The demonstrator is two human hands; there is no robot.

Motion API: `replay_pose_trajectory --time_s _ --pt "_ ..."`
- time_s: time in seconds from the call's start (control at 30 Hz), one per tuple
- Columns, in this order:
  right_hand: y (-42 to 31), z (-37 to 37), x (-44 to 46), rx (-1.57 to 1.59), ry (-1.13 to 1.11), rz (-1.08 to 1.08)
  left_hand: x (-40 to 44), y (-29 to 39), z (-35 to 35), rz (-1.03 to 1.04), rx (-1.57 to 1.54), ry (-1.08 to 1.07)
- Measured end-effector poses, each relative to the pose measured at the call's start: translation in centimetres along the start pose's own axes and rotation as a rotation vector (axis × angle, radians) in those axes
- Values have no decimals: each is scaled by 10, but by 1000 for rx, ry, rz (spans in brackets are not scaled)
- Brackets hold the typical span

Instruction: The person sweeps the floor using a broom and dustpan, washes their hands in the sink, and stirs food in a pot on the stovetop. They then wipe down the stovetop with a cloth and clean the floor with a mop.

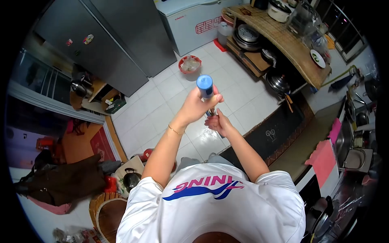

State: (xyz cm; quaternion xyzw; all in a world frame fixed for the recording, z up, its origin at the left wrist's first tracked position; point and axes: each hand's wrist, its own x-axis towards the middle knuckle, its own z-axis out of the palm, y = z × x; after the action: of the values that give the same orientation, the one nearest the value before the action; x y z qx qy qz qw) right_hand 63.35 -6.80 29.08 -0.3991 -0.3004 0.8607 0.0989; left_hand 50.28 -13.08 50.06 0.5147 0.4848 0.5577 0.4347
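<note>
My left hand (194,106) is wrapped round a blue-topped cylinder (204,83) held upright in front of me. It has a smooth, rounded blue end and a darker band below; its exact kind does not show. Just under that hand, a shiny metallic part (211,111) of it shows. Lower and slightly to the right, my right hand (219,123) curls its fingers and thumb about this shiny part. The lower end of the cylinder is hidden behind the hands.
A red basket (189,72) with a clear bag stands on the tiled floor (162,95). Behind it are a grey refrigerator (109,44) and a white chest freezer (190,24). A wooden counter (279,36) with pots below is at right. A dark mat (271,129) runs beside the sink counter.
</note>
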Motion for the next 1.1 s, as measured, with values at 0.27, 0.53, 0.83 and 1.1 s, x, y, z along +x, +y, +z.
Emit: replay_pose_trajectory --time_s 0.27,0.53,0.83,1.1 --pt "21 -7 27 465 -130 161 -18 25 -6 -13 23 -49" --pt "48 18 39 566 64 282 -57 53 -19 271 -79 223" --pt "65 19 63 989 224 238 -66 51 9 323 -261 32" --pt "35 35 56 988 350 92 -40 74 -20 423 -352 22"
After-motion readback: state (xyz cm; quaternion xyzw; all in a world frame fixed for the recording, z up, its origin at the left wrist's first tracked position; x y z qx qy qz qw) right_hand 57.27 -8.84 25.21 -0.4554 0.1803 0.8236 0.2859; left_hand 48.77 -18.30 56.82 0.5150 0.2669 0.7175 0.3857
